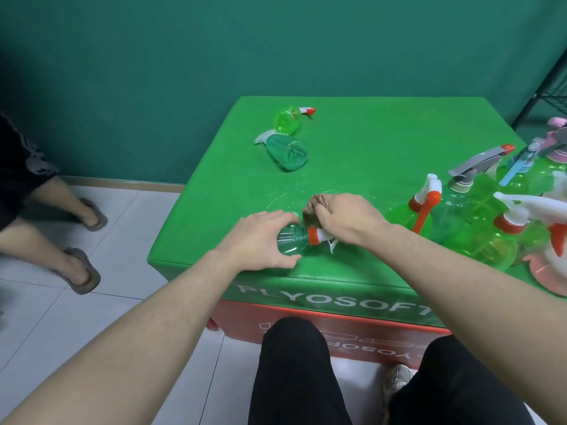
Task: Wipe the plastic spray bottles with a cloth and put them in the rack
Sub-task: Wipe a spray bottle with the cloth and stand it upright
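left hand (260, 239) grips bottle (291, 242) | right hand (343, 217) presses cloth (313, 211) on nozzle

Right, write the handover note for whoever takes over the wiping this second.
Left hand grips the dark green spray bottle lying near the table's front edge.
Right hand holds the brown cloth over that bottle's orange-collared nozzle end.
Two more bottles lie untouched at the far side: a light green bottle and a teal bottle.
A cluster of upright bottles stands on the right; wiped or not, cannot tell.
The black wire rack is barely in view at the far right.
Left: finish this one, then the rest.
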`<state>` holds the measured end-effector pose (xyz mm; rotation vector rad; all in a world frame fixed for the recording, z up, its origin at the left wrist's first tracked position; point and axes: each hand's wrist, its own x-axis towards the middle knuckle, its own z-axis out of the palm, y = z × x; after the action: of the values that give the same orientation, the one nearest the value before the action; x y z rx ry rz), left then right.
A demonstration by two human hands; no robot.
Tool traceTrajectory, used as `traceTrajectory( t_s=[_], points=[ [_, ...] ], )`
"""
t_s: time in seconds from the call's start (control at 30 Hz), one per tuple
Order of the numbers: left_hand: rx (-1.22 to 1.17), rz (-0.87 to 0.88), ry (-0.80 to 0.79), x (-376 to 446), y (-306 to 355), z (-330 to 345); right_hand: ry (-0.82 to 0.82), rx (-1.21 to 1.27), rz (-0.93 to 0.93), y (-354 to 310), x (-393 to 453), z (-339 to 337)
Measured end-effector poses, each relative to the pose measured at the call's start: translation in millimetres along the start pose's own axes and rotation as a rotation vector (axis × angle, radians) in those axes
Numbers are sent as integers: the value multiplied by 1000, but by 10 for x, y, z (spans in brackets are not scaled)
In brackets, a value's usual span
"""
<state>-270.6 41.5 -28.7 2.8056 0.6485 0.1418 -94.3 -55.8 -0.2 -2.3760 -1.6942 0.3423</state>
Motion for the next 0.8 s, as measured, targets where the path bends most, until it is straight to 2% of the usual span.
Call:
traceTrajectory(
  t_s=[0.13,0.47,0.57,0.67,0.8],
  points=[
    [-14,-5,17,17,-13,7,-1,34,1,26,110,42],
    [-53,-44,18,-7,10,-15,170,158,103,13,40,109],
    [-69,-59,37,-42,11,-24,229,305,142,-35,-2,91],
    [-96,-68,67,-96,-21,-25,306,568,197,-90,-49,17],
    [-234,-200,167,-139,-68,-37,359,740,269,-156,-119,-95]
  ],
)
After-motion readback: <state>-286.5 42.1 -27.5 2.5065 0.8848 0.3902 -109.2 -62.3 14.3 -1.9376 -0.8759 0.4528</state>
